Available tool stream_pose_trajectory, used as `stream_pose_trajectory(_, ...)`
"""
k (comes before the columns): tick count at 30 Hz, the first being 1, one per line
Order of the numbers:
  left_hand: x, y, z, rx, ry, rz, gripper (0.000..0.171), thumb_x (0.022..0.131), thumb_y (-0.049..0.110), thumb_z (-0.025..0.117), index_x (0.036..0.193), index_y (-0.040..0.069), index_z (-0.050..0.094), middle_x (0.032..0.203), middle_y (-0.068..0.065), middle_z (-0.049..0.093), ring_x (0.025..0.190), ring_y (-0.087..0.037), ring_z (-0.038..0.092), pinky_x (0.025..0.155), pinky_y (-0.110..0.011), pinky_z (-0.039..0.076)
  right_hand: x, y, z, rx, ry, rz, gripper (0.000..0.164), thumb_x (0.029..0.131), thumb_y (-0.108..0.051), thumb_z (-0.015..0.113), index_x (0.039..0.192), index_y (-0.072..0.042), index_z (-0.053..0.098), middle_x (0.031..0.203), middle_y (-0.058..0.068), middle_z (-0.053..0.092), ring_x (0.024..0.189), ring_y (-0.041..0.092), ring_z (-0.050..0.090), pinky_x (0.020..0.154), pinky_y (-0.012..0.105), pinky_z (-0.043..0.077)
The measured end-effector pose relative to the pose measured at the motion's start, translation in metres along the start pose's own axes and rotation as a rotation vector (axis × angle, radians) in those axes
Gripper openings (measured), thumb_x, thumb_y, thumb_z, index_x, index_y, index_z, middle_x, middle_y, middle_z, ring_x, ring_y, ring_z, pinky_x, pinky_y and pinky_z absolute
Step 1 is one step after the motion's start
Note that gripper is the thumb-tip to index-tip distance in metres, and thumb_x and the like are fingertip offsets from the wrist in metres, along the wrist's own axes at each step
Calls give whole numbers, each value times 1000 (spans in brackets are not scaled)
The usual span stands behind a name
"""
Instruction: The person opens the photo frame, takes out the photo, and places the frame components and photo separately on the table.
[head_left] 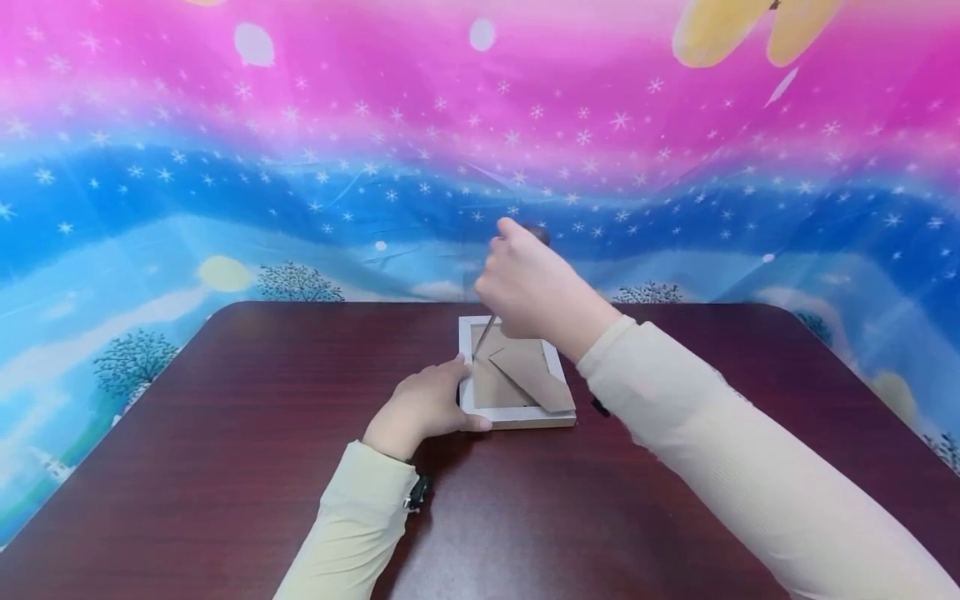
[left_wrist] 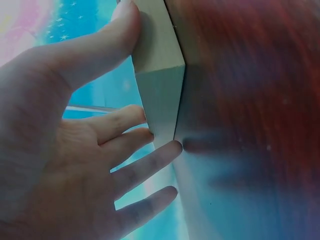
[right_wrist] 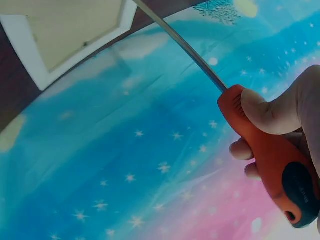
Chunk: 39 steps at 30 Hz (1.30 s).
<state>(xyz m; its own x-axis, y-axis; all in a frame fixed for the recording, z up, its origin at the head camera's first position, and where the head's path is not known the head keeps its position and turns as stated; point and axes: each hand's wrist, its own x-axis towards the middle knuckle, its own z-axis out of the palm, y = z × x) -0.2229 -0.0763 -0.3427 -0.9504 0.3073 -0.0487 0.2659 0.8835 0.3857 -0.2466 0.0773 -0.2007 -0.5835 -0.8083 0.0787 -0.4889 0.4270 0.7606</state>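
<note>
A picture frame point(head_left: 517, 413) with a white border lies back side up on the table, its brown backing and folded stand leg point(head_left: 528, 377) showing. My right hand point(head_left: 528, 279) grips a screwdriver point(right_wrist: 267, 150) by its orange and black handle, thumb along the neck. The metal shaft slants down, its tip at the backing's left inner edge, close to my left fingertips. My left hand point(head_left: 427, 402) steadies the frame at its near left corner. The thumb presses the near side while fairly straight, spread fingers touch the left side, as the left wrist view shows.
The dark reddish wooden table point(head_left: 225, 467) has rounded far corners and a glossy surface. Behind it hangs a pink and blue cloth point(head_left: 420, 108) printed with snowflakes and trees.
</note>
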Motion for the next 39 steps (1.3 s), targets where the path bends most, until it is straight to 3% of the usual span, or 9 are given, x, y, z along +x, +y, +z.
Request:
stream_pose_trajectory(3, 0, 1, 1, 12, 20, -2, 85, 73, 49, 85, 143, 13, 53, 146, -9, 50, 121, -32, 57, 96, -52, 46, -12, 5, 10, 79, -12, 66, 22, 75, -32, 74, 64, -18, 61, 61, -4, 53, 70, 19, 51, 82, 37, 38)
stream_pose_trajectory(7, 1, 3, 3, 21, 15, -4, 85, 73, 51, 84, 143, 13, 54, 143, -8, 53, 118, -31, 57, 94, -51, 46, -32, 10, 26, 211, 2, 158, 14, 73, -21, 72, 62, -18, 64, 63, -4, 57, 69, 20, 52, 81, 39, 41)
stream_pose_trajectory(12, 3, 4, 4, 41, -1, 7, 84, 73, 52, 83, 142, 14, 54, 150, -8, 47, 125, -31, 52, 99, -51, 43, -57, 11, 51, 349, 70, 282, 5, 77, -17, 71, 74, -18, 75, 70, -5, 65, 69, 20, 52, 72, 38, 41)
stream_pose_trajectory(17, 3, 3, 5, 43, 5, 6, 84, 73, 52, 84, 142, 14, 55, 146, -7, 50, 118, -29, 55, 96, -50, 45, -74, 5, 70, 437, 93, 370, 8, 80, -15, 72, 84, -17, 78, 75, -3, 66, 71, 21, 54, 65, 36, 37)
stream_pose_trajectory(20, 1, 1, 4, 40, -1, -3, 85, 73, 52, 84, 143, 14, 53, 150, -8, 47, 122, -30, 54, 96, -51, 44, -83, -1, 79, 491, 79, 417, 13, 81, -14, 71, 91, -15, 78, 79, 0, 68, 77, 23, 58, 67, 37, 40)
stream_pose_trajectory(24, -1, -1, 4, 30, -7, -18, 86, 74, 50, 84, 145, 14, 52, 154, -9, 41, 129, -32, 50, 99, -52, 43, -93, -10, 92, 576, 57, 480, 18, 83, -14, 71, 99, -16, 79, 95, 2, 73, 92, 27, 63, 83, 45, 47)
stream_pose_trajectory(27, -2, -1, 3, 24, -3, -16, 86, 74, 50, 84, 145, 14, 52, 154, -9, 41, 129, -32, 50, 99, -52, 43, -99, -15, 99, 612, 53, 523, 16, 85, -17, 72, 99, -17, 79, 98, 2, 74, 95, 27, 65, 87, 48, 47)
stream_pose_trajectory(32, 0, 0, 3, 25, 12, 0, 86, 73, 50, 84, 144, 13, 52, 153, -9, 43, 128, -32, 51, 99, -52, 43, -107, -16, 103, 626, 61, 561, 14, 86, -21, 73, 97, -18, 79, 89, 3, 73, 85, 26, 65, 78, 45, 48)
stream_pose_trajectory(39, 1, -2, 3, 30, 10, -11, 87, 73, 51, 84, 146, 14, 51, 154, -8, 41, 131, -33, 49, 98, -52, 43, -115, -16, 102, 675, 35, 604, 22, 87, -26, 73, 107, -17, 78, 99, 6, 74, 95, 29, 66, 84, 47, 47)
